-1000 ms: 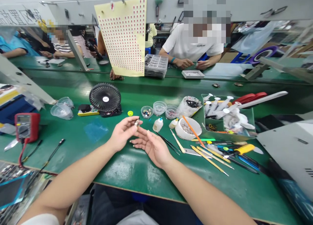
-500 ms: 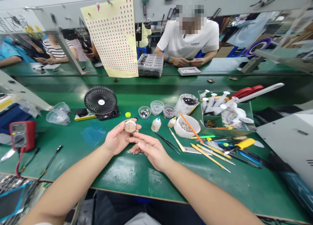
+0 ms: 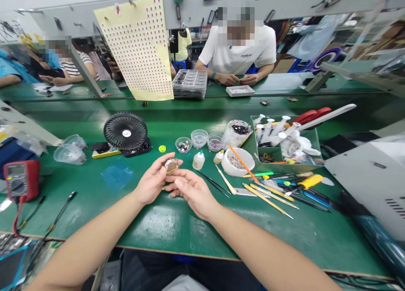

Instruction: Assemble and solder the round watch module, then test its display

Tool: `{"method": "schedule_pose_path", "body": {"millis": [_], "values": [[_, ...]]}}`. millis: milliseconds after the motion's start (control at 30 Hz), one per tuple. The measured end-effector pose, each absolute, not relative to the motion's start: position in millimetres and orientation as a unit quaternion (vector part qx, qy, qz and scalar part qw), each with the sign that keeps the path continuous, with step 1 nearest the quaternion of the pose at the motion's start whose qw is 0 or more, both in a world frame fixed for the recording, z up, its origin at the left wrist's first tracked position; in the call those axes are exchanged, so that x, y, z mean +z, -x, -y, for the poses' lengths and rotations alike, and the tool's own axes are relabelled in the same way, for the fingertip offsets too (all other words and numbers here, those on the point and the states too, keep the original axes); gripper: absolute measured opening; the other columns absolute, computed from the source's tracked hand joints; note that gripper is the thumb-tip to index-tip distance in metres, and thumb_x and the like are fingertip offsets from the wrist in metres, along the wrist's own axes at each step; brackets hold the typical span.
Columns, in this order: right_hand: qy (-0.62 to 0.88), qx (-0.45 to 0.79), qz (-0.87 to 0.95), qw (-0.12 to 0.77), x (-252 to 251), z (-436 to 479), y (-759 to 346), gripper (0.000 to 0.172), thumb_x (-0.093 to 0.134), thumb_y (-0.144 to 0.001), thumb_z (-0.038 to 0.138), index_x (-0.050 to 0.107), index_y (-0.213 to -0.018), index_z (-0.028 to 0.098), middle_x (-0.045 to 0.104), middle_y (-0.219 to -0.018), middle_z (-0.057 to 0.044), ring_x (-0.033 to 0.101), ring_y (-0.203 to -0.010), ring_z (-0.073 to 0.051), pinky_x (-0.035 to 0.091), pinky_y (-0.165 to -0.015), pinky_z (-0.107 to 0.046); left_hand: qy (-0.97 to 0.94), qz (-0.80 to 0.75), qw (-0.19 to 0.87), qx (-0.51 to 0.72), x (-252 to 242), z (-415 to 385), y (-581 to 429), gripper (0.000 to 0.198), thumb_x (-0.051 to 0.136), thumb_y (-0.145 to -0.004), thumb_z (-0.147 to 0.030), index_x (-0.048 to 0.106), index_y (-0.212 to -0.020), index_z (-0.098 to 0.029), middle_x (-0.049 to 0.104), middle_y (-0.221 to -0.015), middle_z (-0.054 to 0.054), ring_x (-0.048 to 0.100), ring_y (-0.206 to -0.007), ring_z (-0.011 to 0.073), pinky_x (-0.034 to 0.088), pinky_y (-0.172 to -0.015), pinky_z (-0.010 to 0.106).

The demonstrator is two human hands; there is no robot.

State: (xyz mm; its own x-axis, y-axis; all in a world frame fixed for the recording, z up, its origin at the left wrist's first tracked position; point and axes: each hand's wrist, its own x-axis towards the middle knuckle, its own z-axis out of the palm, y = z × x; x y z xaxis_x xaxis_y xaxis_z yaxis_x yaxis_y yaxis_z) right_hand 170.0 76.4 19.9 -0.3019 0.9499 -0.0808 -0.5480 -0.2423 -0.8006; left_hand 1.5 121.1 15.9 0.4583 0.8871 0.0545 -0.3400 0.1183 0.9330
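Note:
A small round watch [image 3: 171, 166] with a gold-coloured rim is held up above the green bench, tilted so that its face shows at a slant. No strap can be made out. My left hand [image 3: 151, 182] is closed around its left side, thumb and fingers on the edge. My right hand [image 3: 195, 192] meets it from the lower right, fingers curled with the tips at its lower edge; part of their grip is hidden. A white dropper bottle [image 3: 198, 160] and black tweezers [image 3: 213, 183] are just to the right of the hands.
A black fan [image 3: 125, 131] and a red multimeter [image 3: 21, 179] stand to the left. Small clear cups [image 3: 199, 139], a white bowl [image 3: 238, 161], a divided green tray [image 3: 286, 166] and several hand tools [image 3: 268, 199] lie to the right. A co-worker [image 3: 240, 50] sits opposite.
The watch has been tipped, so its face is seen more from the side. My right fingers have moved in closer to its lower edge. The view has shifted slightly right.

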Motion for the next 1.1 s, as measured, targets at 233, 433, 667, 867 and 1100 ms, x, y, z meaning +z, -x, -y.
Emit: {"method": "schedule_pose_path", "body": {"millis": [233,433,667,867,1100], "values": [[0.307,0.724,0.265,0.558,23,-79,-168,0.045,0.093,-0.076,0.043,0.059,-0.095,0.022,0.078,-0.087,0.001,0.077,-0.080,-0.016,0.060,-0.077,-0.030,-0.638,-0.309,0.512,0.485,10,-116,-9,0.041,0.068,-0.097,-0.050,0.062,-0.127,-0.023,0.072,-0.133,0.013,0.070,-0.118,0.0238,0.057,-0.103,0.041],[0.344,0.645,0.359,0.580,18,-82,-168,0.041,0.090,-0.079,0.041,0.065,-0.106,0.023,0.076,-0.083,0.001,0.073,-0.075,-0.017,0.060,-0.079,-0.035,-0.655,-0.391,0.414,0.497,6,-119,-5,0.028,0.068,-0.097,-0.044,0.070,-0.112,-0.020,0.078,-0.108,0.009,0.074,-0.097,0.0214,0.060,-0.091,0.037],[0.362,0.596,0.393,0.600,18,-84,-168,0.031,0.088,-0.081,0.037,0.073,-0.104,0.023,0.076,-0.093,-0.002,0.071,-0.082,-0.017,0.062,-0.086,-0.039,-0.685,-0.391,0.358,0.500,6,-120,-7,0.022,0.065,-0.099,-0.043,0.064,-0.096,-0.021,0.078,-0.104,0.010,0.075,-0.100,0.0224,0.062,-0.089,0.037],[0.397,0.601,0.371,0.586,20,-85,-170,0.035,0.090,-0.077,0.039,0.072,-0.102,0.021,0.077,-0.084,-0.001,0.072,-0.070,-0.016,0.062,-0.074,-0.033,-0.750,-0.367,0.269,0.479,10,-119,-4,0.007,0.057,-0.102,-0.027,0.060,-0.098,-0.022,0.073,-0.124,0.013,0.071,-0.116,0.0235,0.057,-0.098,0.041],[0.401,0.655,0.285,0.573,25,-83,-168,0.042,0.094,-0.071,0.043,0.072,-0.095,0.018,0.076,-0.073,-0.001,0.072,-0.062,-0.015,0.057,-0.061,-0.027,-0.827,-0.312,0.129,0.450,12,-125,2,0.011,0.059,-0.097,-0.014,0.062,-0.096,-0.024,0.075,-0.119,0.008,0.070,-0.112,0.0233,0.050,-0.098,0.042]]}}
